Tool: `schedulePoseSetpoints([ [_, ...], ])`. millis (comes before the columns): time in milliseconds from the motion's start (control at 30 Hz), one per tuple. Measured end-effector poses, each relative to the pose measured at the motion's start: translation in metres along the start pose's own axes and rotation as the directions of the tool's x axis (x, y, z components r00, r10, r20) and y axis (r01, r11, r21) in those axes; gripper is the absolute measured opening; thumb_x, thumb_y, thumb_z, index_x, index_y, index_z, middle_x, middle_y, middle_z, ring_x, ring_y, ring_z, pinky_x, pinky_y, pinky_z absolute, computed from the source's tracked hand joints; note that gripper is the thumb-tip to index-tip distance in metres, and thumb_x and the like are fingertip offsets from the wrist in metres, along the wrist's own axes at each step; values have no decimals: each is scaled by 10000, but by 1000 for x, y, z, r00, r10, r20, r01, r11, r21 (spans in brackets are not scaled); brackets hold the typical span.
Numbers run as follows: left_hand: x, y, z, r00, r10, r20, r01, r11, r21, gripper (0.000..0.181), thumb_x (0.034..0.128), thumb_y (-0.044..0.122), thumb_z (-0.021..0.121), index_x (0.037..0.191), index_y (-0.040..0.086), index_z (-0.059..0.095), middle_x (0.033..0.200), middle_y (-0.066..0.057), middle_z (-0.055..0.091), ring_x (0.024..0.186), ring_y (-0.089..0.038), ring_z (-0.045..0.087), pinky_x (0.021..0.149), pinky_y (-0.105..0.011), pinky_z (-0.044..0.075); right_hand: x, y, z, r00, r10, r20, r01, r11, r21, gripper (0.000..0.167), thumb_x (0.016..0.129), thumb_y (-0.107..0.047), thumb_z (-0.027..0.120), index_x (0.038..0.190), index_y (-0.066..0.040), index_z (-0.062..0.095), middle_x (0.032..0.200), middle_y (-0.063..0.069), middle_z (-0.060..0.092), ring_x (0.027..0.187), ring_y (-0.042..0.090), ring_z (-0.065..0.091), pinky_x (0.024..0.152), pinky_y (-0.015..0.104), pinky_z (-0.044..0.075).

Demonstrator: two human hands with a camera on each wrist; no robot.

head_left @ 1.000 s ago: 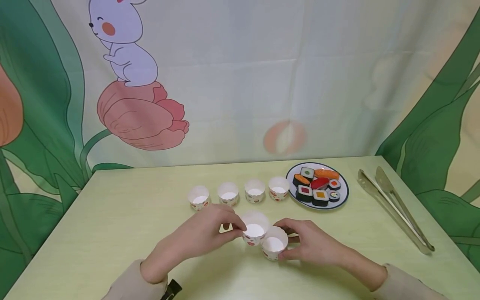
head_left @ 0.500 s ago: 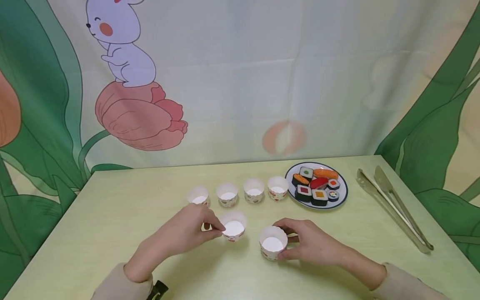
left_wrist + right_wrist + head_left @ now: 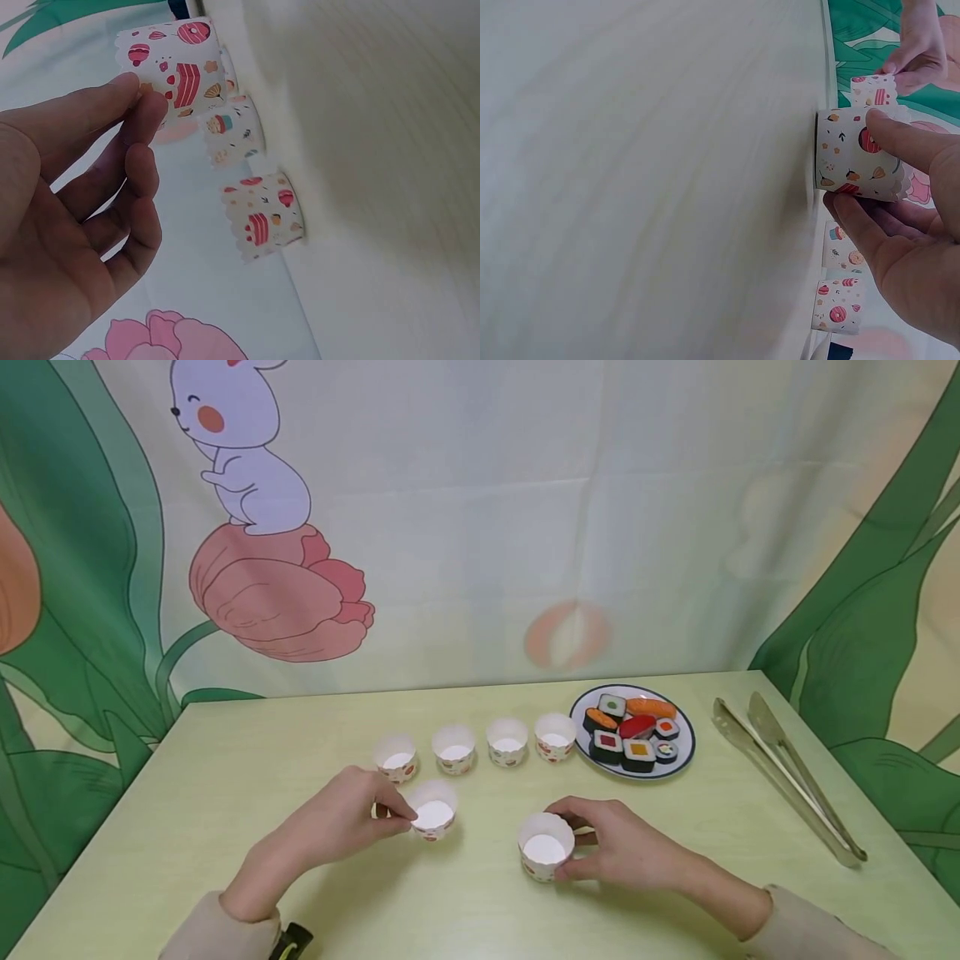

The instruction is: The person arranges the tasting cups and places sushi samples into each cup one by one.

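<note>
Between thumb and fingertip, my left hand [image 3: 341, 814] pinches the rim of a white paper baking cup [image 3: 433, 812] printed with cakes and doughnuts. In the left wrist view that cup [image 3: 184, 67] hangs from the fingertips. My right hand [image 3: 615, 843] grips a second baking cup [image 3: 546, 847] round its side, thumb on the near wall. The right wrist view has this cup [image 3: 859, 154] at the table surface. Behind both hands several matching cups stand in a row, from the leftmost cup [image 3: 396, 758] to the rightmost cup [image 3: 556, 737].
A blue-rimmed plate [image 3: 682, 760] with several sushi pieces [image 3: 637, 727] sits at the back, beside the rightmost cup. Metal tongs [image 3: 787, 777] lie on the right of the table [image 3: 225, 777]. A printed cloth [image 3: 450, 527] hangs behind the table.
The left hand has moved left with its pinched cup, away from the cup in the right hand, to in front of the row's left end. The right hand has stayed in place.
</note>
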State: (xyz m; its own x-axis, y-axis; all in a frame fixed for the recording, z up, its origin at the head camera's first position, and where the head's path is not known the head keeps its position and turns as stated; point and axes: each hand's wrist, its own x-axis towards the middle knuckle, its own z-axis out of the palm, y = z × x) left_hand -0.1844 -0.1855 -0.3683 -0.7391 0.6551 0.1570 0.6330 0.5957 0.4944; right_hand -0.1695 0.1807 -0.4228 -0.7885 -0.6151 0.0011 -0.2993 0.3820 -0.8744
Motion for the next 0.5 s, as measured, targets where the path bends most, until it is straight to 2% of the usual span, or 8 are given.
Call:
schedulePoseSetpoints([
  [233, -4, -12, -1, 998, -56, 16, 56, 998, -18, 105, 848, 13, 821, 911, 96, 833, 827, 109, 736, 661, -16, 581, 590, -238, 507, 1, 1, 0, 1000, 14, 2, -14, 1000, 8, 567, 811, -116, 892, 1298, -39, 610, 1220, 57, 653, 1167, 300, 618, 974, 333, 526],
  [500, -9, -25, -2, 995, -99, 14, 99, 995, 4, 108, 842, -3, 816, 890, 93, 830, 814, 95, 736, 682, -21, 572, 600, -235, 505, 1, 1, 0, 1000, 20, 4, -20, 1000, 11, 572, 808, -110, 894, 1298, -34, 609, 1217, 54, 653, 1163, 296, 618, 970, 334, 529],
])
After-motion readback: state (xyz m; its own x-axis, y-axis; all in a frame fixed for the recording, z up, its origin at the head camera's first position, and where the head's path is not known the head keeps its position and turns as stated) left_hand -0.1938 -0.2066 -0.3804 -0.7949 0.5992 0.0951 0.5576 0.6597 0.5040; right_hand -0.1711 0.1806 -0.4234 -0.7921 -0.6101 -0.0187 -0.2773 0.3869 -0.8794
